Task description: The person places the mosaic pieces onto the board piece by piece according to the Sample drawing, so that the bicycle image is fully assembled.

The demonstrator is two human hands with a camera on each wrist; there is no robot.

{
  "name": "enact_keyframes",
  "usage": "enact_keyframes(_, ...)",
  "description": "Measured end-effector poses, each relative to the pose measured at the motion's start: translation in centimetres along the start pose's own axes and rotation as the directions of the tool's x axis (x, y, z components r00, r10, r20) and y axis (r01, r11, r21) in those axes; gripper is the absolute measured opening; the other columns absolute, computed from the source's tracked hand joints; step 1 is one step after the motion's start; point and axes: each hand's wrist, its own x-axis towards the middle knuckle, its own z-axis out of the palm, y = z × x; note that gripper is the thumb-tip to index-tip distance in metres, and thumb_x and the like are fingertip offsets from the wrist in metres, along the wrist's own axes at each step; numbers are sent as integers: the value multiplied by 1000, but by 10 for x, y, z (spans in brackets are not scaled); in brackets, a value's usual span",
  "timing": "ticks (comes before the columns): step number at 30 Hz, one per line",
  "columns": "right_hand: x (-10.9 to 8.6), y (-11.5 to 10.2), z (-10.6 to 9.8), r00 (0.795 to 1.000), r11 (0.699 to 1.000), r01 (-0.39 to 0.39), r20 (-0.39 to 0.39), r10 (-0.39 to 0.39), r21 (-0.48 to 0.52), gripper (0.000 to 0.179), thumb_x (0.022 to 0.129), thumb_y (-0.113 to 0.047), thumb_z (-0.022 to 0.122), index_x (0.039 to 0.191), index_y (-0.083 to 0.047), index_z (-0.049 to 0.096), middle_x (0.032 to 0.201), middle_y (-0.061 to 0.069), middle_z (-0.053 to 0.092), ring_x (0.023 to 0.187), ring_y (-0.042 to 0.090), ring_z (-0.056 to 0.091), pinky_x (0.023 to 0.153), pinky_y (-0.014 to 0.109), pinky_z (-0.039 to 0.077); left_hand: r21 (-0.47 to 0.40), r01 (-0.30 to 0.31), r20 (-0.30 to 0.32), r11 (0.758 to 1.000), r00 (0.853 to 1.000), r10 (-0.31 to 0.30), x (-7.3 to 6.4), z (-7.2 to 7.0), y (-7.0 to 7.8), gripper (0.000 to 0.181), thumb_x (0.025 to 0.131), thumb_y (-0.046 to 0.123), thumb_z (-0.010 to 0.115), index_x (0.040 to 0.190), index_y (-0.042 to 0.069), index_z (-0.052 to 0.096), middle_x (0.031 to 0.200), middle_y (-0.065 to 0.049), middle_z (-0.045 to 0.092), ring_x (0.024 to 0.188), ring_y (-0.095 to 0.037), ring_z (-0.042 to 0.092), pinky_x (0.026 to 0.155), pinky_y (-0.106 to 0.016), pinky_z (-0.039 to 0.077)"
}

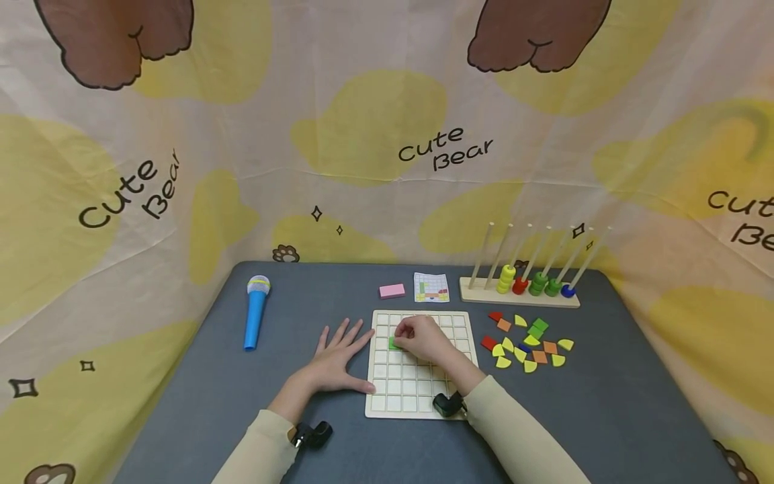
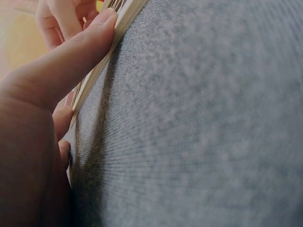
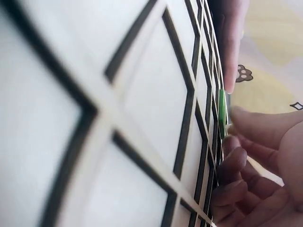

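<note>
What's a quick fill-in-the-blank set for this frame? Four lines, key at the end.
1. The piece on the grid board, next to the right hand, is ____.
2. In the head view, the left hand touches the board's ____ edge.
3. The microphone handle is ____.
4. The block beside the patterned card is ____.

Missing words: green; left; blue; pink.

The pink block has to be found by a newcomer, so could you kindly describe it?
On the dark table, find the pale grid board under the right hand. Just beyond its far edge lies a small rectangular block, left of a printed card; unlike that multicoloured card, it is plain pink.
</note>
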Motion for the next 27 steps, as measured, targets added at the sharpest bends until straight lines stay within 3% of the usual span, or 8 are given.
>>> enact_keyframes(5, -1, -5, -7, 999, 1000, -2, -49, 3, 14, 6, 93, -21, 74, 91, -15, 74, 79, -6, 65, 71, 11, 57, 65, 27, 49, -4, -9, -3, 1000, 1000, 9, -1, -1, 1, 116, 69, 81, 71, 162, 36, 19, 171, 0, 9, 158, -33, -5, 118, -69, -9)
enact_keyframes(14, -10, -22, -38, 995, 999, 44, -96, -41, 25, 4, 93, -22, 75, 96, -19, 75, 86, -6, 69, 74, 12, 58, 70, 29, 51, -5, -7, -12, 1000, 1000, 6, -1, -1, 3, 116, 69, 81, 70, 162, 34, 21, 171, -2, 11, 158, -35, -3, 118, -70, -8)
enact_keyframes(22, -16, -14, -57, 989, 998, 43, -147, -35, 52, 13, 92, -20, 76, 101, -12, 77, 89, -4, 71, 77, 13, 60, 71, 29, 51, -6, -6, -18, 1000, 1000, 6, 0, 1, 2, 116, 68, 81, 71, 162, 34, 21, 171, -1, 11, 158, -35, -4, 117, -70, -8)
enact_keyframes(27, -21, -4, -68, 986, 997, 21, -166, -7, 79, 11, 92, -21, 76, 100, -14, 76, 89, -3, 71, 77, 15, 60, 71, 31, 51, -7, -15, -21, 1000, 1000, 15, 0, 0, 1, 117, 68, 81, 72, 162, 33, 21, 171, -1, 10, 158, -35, -4, 117, -70, -9)
